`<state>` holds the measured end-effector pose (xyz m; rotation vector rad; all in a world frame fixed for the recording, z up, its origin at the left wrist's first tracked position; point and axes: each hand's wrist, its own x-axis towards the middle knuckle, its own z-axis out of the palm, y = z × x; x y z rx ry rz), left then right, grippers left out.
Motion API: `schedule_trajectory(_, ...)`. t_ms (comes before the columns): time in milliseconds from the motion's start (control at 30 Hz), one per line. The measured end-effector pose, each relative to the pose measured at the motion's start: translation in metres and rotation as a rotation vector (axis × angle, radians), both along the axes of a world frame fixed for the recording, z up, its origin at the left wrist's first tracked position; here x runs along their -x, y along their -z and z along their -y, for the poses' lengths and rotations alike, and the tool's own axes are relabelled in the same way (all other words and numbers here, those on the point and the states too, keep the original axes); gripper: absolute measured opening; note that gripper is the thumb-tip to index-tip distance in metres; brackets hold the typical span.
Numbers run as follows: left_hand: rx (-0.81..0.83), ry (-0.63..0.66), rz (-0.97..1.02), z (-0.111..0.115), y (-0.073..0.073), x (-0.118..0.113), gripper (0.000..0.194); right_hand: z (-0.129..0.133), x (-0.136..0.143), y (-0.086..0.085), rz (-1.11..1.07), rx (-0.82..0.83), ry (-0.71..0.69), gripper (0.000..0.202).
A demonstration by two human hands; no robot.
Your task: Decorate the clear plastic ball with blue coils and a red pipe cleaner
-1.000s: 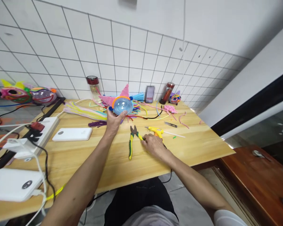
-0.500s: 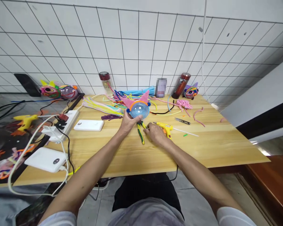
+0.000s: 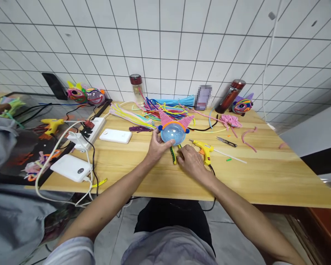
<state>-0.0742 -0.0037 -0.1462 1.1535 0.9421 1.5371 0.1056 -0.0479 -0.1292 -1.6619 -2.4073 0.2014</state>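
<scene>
My left hand (image 3: 157, 146) is closed around the side of a clear plastic ball (image 3: 173, 134). An orange pipe-cleaner band crosses the ball's top, with two pink pointed ears above it and a dark blue pompom at each side. Just below the ball are pliers (image 3: 173, 156) with green and yellow handles; their jaws are hidden behind the ball. The curled fingers of my right hand (image 3: 192, 159) are on the right handle of the pliers. Right of that hand lies a yellow hot glue gun (image 3: 205, 150) with a white glue stick in its back.
Pipe cleaners (image 3: 173, 101) lie in bundles at the back, near a glass bottle (image 3: 137, 90) and a red flask (image 3: 230, 96). Snips (image 3: 226, 142) lie at right. Power banks (image 3: 71, 168) and a power strip (image 3: 91, 134) with trailing cables occupy the left. A co-worker's sleeve (image 3: 1, 140) shows far left.
The view has swung so that the table sits further right. A co-worker's arm and hand have come in at the left. My hands keep their hold on the ball and the pliers.
</scene>
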Motion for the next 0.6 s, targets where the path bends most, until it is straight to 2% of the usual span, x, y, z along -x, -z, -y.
schedule_trajectory(100,0.002,0.000,0.027,-0.002,-0.003,0.005,0.088,-0.002,-0.001,0.007,0.020,-0.079,-0.051,0.021)
schedule_trajectory(200,0.006,0.016,0.044,-0.002,-0.005,0.007,0.082,-0.005,-0.001,0.011,0.060,-0.158,-0.170,0.023)
schedule_trajectory(333,0.018,0.020,0.057,-0.001,-0.007,0.008,0.071,-0.014,0.007,0.012,0.080,-0.165,-0.278,0.024)
schedule_trajectory(500,0.034,-0.005,0.092,-0.001,-0.008,0.010,0.073,-0.025,0.019,0.011,0.045,-0.137,-0.293,0.035)
schedule_trajectory(600,0.040,-0.007,0.103,-0.001,-0.006,0.009,0.075,-0.021,0.008,0.009,-0.035,-0.108,-0.269,0.031)
